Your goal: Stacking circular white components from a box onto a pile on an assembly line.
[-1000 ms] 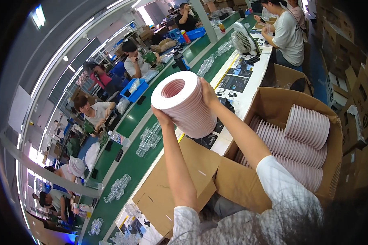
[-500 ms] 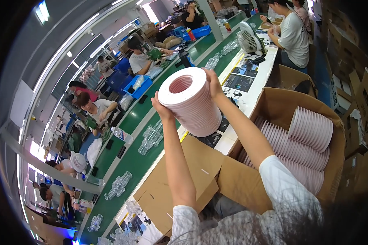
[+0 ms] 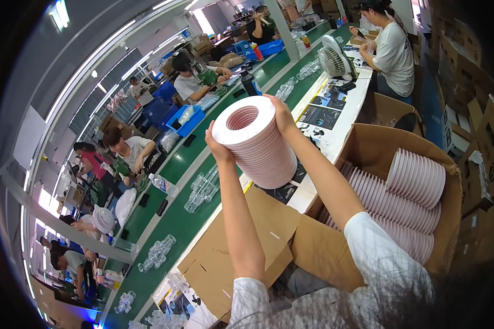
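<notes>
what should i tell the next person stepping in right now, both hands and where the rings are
Left hand: pressed against the left side of a stack of pink rings, held up in the air.
Right hand: gripping the far top edge of the same stack.
The stack is tilted, its open end facing the camera, above the white bench and beside the green conveyor belt.
Done: one stack is out of the cardboard box and in both hands.
Left: more rows of pink rings lie on their sides in the open box at the right.
</notes>
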`<state>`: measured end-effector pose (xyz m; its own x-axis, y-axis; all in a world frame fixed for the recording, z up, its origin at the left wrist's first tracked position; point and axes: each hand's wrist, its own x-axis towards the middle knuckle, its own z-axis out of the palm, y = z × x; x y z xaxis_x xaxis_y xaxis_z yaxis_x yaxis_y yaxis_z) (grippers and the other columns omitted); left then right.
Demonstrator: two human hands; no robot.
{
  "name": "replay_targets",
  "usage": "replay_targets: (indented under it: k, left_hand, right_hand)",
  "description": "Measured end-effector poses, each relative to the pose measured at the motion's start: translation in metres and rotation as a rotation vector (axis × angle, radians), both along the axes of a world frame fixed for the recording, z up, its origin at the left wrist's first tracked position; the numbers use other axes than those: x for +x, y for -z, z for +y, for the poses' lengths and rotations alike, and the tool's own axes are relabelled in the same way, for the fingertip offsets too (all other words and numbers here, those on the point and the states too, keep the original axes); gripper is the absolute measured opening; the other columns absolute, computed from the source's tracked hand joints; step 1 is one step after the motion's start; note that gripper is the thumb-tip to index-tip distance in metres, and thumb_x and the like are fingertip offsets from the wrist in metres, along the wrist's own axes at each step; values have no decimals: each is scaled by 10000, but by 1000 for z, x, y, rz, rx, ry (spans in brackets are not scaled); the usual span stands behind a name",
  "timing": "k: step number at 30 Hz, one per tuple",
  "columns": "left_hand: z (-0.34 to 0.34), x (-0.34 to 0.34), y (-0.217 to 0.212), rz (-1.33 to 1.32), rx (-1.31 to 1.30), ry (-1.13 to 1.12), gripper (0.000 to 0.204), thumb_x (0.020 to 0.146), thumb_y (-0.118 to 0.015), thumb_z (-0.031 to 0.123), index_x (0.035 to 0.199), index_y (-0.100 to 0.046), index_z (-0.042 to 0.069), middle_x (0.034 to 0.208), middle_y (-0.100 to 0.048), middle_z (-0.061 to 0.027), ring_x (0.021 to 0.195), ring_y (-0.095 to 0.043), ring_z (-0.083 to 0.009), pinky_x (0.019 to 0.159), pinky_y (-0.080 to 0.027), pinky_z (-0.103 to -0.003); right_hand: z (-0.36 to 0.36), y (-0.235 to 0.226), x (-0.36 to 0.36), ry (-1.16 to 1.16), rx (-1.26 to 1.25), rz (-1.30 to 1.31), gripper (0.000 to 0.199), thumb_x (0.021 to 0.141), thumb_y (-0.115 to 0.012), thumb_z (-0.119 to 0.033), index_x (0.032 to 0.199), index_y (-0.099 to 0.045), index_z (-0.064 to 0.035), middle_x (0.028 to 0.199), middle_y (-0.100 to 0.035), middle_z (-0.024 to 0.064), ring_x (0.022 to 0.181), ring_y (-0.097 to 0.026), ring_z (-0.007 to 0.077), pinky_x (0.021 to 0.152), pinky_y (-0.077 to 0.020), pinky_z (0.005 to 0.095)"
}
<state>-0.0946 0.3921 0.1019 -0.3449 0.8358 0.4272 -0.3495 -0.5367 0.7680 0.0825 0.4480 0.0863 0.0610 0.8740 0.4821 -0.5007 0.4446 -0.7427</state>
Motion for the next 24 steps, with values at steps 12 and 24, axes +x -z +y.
replay_targets:
  k: [12, 24]
  left_hand:
    - [12, -33, 92, 86, -66, -228, 649, 1027, -199, 448, 1428, -341, -42, 1400, -469, -225, 1343, -404, -302, 1143, -254, -400]
    - [17, -9, 167, -47, -187, 19, 647, 1026, -178, 441, 1376, -445, -33, 1380, -520, -154, 1271, -476, -271, 1087, -326, -377]
  right_hand:
    - [-11, 89, 10, 452, 19, -265, 514, 1028, -231, -307, 1355, -466, 13, 1329, -548, 196, 1275, -491, 301, 1098, -327, 346]
    - [-13, 157, 6, 209, -242, -268, 623, 1025, -238, -445, 1340, -494, 27, 1324, -551, 195, 1235, -501, 276, 1061, -335, 344]
